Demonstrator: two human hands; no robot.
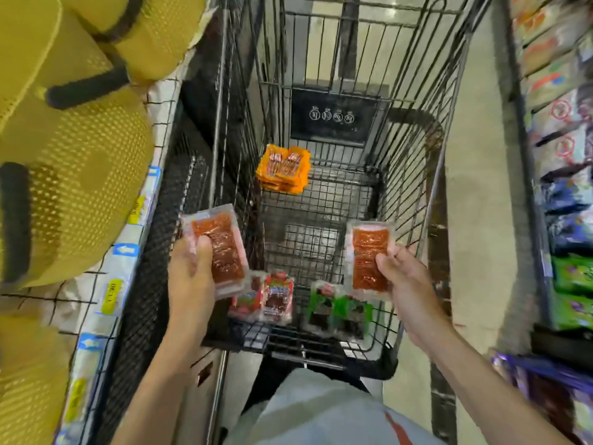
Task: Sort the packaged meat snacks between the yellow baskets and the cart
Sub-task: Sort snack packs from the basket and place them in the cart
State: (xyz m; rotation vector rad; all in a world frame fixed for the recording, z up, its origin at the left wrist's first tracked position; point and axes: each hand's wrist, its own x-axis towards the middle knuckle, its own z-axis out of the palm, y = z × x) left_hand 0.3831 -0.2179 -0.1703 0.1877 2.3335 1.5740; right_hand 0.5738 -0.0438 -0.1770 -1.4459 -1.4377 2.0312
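Left hand [189, 274] is pinching left pack [221, 252], long axis running 11–5, over cart [414, 175] at 8 o'clock; right hand [404, 277] is pinching right pack [369, 255], axis 12–6, at 4 o'clock.

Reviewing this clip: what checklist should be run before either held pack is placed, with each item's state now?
1. left-hand grip secure on left pack: ok, thumb curled over it.
2. right-hand grip secure on right pack: ok, pinched by thumb and fingers.
3. Both held packs look alike: ok.
4. Matching pile in cart: not ok; only orange stack, red packs, green packs there.
5. Room in yellow baskets: cannot tell, insides hidden.
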